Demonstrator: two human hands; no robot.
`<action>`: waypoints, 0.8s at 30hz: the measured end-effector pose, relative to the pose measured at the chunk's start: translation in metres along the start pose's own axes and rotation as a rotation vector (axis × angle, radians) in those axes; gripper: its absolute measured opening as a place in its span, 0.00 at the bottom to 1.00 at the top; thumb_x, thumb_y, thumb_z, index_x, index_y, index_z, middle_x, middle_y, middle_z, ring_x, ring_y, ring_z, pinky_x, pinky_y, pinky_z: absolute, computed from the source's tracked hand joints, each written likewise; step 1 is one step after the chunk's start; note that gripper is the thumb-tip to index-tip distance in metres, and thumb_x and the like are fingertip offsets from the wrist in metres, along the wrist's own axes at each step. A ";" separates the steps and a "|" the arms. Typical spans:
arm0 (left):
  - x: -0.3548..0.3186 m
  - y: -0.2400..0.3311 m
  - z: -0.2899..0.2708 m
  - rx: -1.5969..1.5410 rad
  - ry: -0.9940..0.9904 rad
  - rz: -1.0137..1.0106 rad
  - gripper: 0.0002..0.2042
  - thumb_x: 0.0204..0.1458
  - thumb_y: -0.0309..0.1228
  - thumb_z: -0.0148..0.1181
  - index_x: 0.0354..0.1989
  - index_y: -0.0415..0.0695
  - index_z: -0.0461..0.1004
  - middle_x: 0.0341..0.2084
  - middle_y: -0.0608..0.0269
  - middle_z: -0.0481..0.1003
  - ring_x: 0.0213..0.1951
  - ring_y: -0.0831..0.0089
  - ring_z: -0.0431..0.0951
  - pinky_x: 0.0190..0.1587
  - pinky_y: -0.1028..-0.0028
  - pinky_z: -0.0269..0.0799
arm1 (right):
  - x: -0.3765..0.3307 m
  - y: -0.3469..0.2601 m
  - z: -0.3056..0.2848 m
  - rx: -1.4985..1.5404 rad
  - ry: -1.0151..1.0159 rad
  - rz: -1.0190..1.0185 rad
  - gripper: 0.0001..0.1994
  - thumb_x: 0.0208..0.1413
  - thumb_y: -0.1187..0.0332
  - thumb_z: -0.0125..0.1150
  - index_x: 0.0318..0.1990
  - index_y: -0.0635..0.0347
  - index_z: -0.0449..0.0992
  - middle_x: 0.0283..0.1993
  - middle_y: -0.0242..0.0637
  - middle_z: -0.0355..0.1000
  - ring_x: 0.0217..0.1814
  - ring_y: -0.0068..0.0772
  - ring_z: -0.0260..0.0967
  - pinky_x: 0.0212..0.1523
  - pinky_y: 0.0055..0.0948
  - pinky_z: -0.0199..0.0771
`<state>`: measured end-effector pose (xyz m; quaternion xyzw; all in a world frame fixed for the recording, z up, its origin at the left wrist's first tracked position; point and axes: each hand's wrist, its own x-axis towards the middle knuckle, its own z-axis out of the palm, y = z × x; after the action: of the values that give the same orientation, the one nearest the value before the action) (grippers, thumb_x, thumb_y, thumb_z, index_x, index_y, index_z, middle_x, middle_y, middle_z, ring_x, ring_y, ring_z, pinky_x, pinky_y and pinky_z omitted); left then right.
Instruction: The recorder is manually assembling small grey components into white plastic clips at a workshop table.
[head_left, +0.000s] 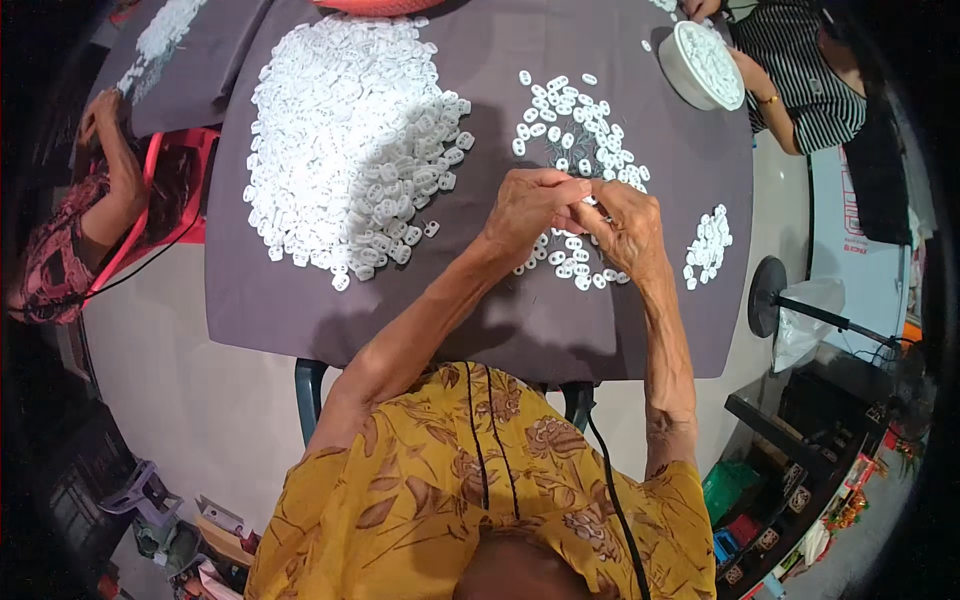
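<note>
1. Your left hand (525,205) and right hand (622,228) meet above the bench (300,310), fingertips pinching one small white plastic piece (590,200) between them.
2. Loose white pieces (580,125) lie scattered just beyond and beneath both hands.
3. The large white heap (350,140) sits left of your hands.

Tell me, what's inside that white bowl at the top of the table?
The white bowl is filled with small white plastic pieces, like the ones in the big pile on the grey cloth. Only the top layer shows; whatever lies underneath is covered.
</note>
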<state>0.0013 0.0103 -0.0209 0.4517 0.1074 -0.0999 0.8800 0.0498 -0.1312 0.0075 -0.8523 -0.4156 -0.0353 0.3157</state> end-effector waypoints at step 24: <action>-0.004 -0.015 -0.009 -0.022 -0.031 0.121 0.09 0.47 0.29 0.58 0.32 0.34 0.73 0.25 0.60 0.74 0.27 0.77 0.75 0.30 0.80 0.73 | -0.006 -0.021 -0.007 0.411 0.023 0.598 0.08 0.49 0.71 0.55 0.32 0.68 0.75 0.25 0.31 0.71 0.28 0.19 0.65 0.31 0.19 0.64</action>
<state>-0.0076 0.0093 -0.0362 0.4462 0.0672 -0.0526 0.8908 0.0320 -0.1302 0.0219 -0.8545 -0.1427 0.1335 0.4813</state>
